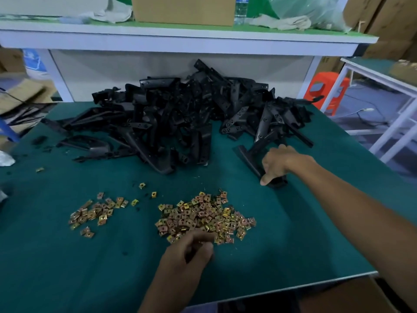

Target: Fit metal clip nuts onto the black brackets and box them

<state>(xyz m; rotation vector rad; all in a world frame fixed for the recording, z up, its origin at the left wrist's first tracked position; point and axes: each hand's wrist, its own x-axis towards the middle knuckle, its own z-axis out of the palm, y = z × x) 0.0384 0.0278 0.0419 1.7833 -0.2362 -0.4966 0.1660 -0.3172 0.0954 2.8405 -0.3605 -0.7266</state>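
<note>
A big heap of black brackets (171,118) lies at the back of the green table (304,233). One black bracket (249,158) lies apart at the right, and my right hand (281,164) grips its near end, thumb pointing down. A large pile of gold clip nuts (203,215) sits in the middle front. My left hand (191,251) rests at the pile's near edge, fingers curled and pinching at clip nuts; what it holds is hidden. A smaller pile of clip nuts (94,213) lies to the left.
A cardboard box (184,10), a water bottle (241,10) and rags sit on the white shelf (180,39) behind. An orange stool (325,91) and a white rack (383,105) stand at the right. Flattened cardboard (20,96) lies at the left, and a brown box (347,297) sits below the front edge.
</note>
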